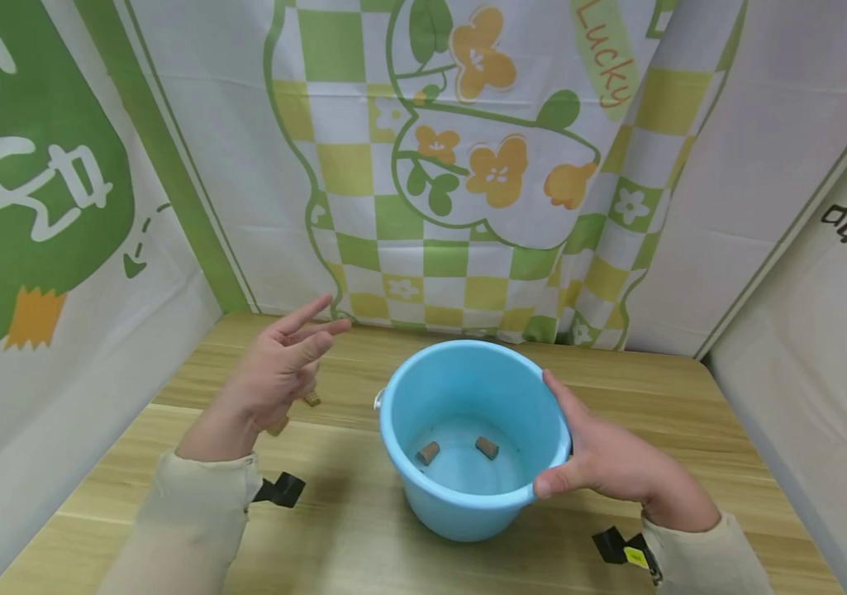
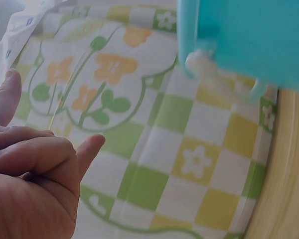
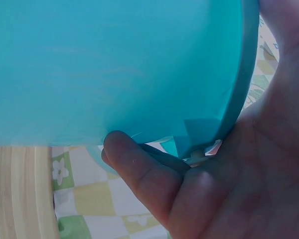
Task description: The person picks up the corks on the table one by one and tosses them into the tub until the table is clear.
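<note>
My right hand [image 1: 609, 454] grips the light-blue bucket [image 1: 475, 500] at its right rim, thumb on the near side. In the right wrist view its fingers [image 3: 139, 174] lie against the outer wall [image 3: 114, 74]. Two small brown cork-like stoppers [image 1: 428, 452] lie apart on the bucket's floor. My left hand [image 1: 274, 372] hovers left of the bucket, some fingers stretched out and others bent, with nothing visible in its grasp. The left wrist view shows this hand [image 2: 35, 184] apart from the bucket [image 2: 254, 45] and its white handle fitting [image 2: 204, 64].
Small tan pieces [image 1: 311, 398] lie on the wooden table [image 1: 349, 529], partly behind the left hand. A checked, flower-print curtain [image 1: 445, 248] hangs at the table's back edge. Printed cloth walls [image 1: 88, 330] stand on both sides. Black wrist mounts [image 1: 289, 489] stick out at the cuffs.
</note>
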Demonstrator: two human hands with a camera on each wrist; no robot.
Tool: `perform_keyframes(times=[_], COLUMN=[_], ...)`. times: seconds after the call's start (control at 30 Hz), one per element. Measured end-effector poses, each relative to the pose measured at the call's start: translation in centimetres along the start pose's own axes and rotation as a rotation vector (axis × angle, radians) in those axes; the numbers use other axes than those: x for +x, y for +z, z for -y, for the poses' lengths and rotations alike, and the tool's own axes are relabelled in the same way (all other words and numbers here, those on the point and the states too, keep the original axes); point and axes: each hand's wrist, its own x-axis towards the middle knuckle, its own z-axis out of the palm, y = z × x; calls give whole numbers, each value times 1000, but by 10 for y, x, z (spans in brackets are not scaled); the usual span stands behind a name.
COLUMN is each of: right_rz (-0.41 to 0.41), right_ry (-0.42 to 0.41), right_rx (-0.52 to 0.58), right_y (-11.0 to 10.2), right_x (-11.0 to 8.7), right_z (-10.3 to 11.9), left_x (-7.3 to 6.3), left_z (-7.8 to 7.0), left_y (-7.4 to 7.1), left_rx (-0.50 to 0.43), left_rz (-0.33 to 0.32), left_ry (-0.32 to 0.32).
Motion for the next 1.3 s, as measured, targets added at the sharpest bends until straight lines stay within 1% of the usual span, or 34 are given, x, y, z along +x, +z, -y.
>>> perform_keyframes(times=[0.07,0.13,0.2,0.4,0.5,0.6,0.7,0.87,0.9,1.0,1.1,1.2,1.3], right_rz=[-1,-1,-1,-3,-3,1,4,5,4,4,4,1,1], right_ry=[-1,-1,-4,-17,-12,0,1,-1,-1,3,8,13,5], right_rx=[0,0,5,2,1,18,30,33,31,36,38,35,31], right_y=[0,0,1,1,1,1,1,1,1,2,2,2,2], right_x=[0,0,0,0,-1,0,1,0,0,1,1,1,0], right_z=[0,0,0,0,0,0,0,0,0,0,0,1,1], left_x=[-6,-13,-21,-52,-67,-80,-91,-104,-106,-112,-116,-117,-116], left_z=[-1,-1,1,18,26,33,39,50,52,57,63,69,76], left_y=[-13,-26,-40,-83,-99,-114,-127,-144,-147,-154,-160,-163,-163], left_rx=[-6,-5,6,120,183,245,323,513,544,614,659,698,709], left_rz=[-10,-19,-26,-77,-118,-146,-161,-186,-193,-206,-194,-182,-172], left_ry=[18,11,-7,-84,-166,-277,-384,-521,-550,-608,-635,-632,-639])
